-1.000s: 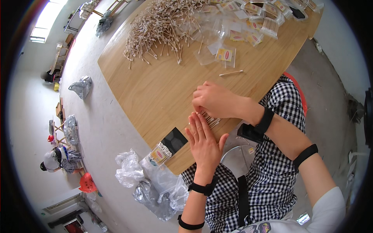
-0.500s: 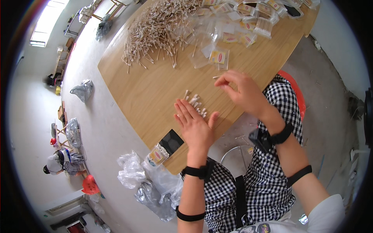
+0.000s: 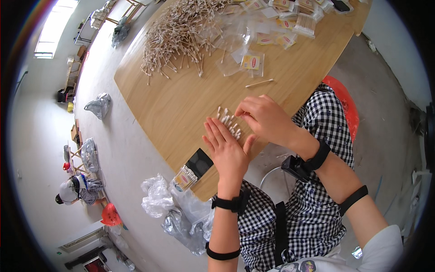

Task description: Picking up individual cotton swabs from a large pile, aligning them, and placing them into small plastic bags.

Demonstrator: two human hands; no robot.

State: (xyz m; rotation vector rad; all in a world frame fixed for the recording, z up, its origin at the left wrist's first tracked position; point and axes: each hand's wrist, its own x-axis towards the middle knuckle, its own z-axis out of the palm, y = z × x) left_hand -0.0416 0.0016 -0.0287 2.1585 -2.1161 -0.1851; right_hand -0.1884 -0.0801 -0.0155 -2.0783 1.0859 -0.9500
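My left hand (image 3: 225,147) lies flat with fingers stretched out, over a small bunch of cotton swabs (image 3: 233,129). White swab tips show past its fingers and between forefinger and thumb; the rest of the bunch is hidden under the palm. Just right of those tips is my right hand (image 3: 265,117), its fingers curled together in a pinch. Whatever sits between these fingertips, if anything, is hidden. One single cotton swab (image 3: 259,83) rests on the wooden table (image 3: 181,122), a little beyond the right hand.
A big loose heap of cotton swabs (image 3: 176,41) covers the table's far left. Clear plastic bags with yellow labels (image 3: 252,63) and filled swab packs (image 3: 305,25) lie at the far right. By the near edge sit a dark phone-like slab (image 3: 199,164) and a swab pack (image 3: 184,178).
My right hand has moved left and nearer, from beside the single swab to the bunch. The single swab now lies fully in sight. My left hand stays nearly where it was.
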